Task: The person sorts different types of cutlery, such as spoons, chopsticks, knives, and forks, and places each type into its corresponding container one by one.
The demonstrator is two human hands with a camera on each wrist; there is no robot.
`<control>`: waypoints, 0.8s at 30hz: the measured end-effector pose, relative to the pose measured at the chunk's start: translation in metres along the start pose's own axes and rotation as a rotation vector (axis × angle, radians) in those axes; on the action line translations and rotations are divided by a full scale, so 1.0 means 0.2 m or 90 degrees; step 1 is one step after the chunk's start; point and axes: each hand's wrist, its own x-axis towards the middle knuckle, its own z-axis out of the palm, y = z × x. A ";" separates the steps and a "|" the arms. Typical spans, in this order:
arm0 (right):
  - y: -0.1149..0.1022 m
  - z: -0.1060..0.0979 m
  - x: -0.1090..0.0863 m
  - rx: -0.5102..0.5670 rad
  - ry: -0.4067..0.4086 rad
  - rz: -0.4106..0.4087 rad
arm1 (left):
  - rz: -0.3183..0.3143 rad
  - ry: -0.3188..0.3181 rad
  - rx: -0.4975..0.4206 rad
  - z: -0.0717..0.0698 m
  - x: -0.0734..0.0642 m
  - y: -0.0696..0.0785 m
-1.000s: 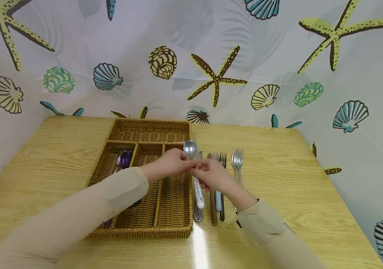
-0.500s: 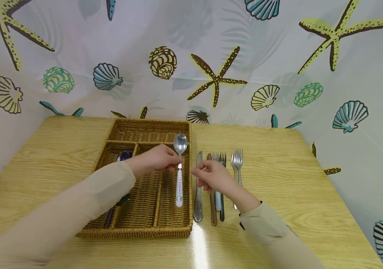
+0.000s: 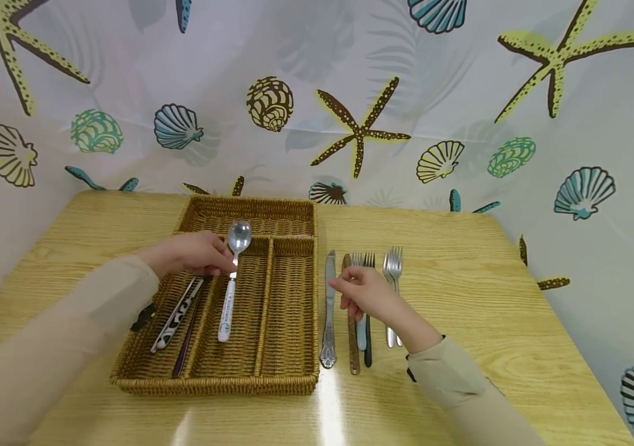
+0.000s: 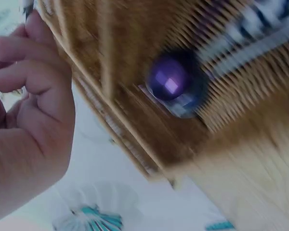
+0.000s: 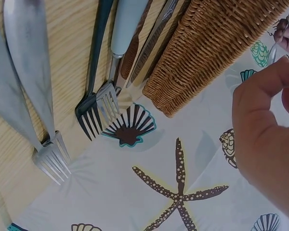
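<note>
My left hand [image 3: 200, 253] pinches a spoon [image 3: 226, 313] by its neck, bowl up and white printed handle hanging down. It is over the wicker tray [image 3: 217, 388], near the divider between the left and middle long compartments. In the left compartment lie a spoon with a black-and-white patterned handle [image 3: 174, 322] and a purple spoon [image 4: 169, 77], their bowls hidden by my hand in the head view. My right hand [image 3: 369, 294], fingers loosely bent and holding nothing, is above a brown-handled knife [image 3: 353, 356] and two forks [image 5: 91, 113], one blue-handled, one black.
An ornate silver knife [image 3: 328, 347] lies along the tray's right side. Two silver forks [image 3: 394, 266] lie further right on the wooden table [image 3: 462, 297]. Behind the table hangs a shell-patterned cloth [image 3: 451, 80].
The white-handled spoon was beside the tray with both hands close together. My left hand has carried it leftward across the tray. My right hand has shifted slightly right.
</note>
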 end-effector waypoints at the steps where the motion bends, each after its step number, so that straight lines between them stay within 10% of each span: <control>1: 0.00 0.00 0.00 -0.001 0.000 0.002 | -0.009 -0.004 0.003 -0.02 -0.01 -0.03; 11: 0.01 -0.01 -0.01 -0.013 0.004 0.004 | -0.092 -0.055 0.016 -0.15 -0.05 -0.20; 24: 0.03 -0.04 -0.01 -0.011 0.011 0.002 | -0.123 -0.011 0.058 -0.01 -0.01 -0.22</control>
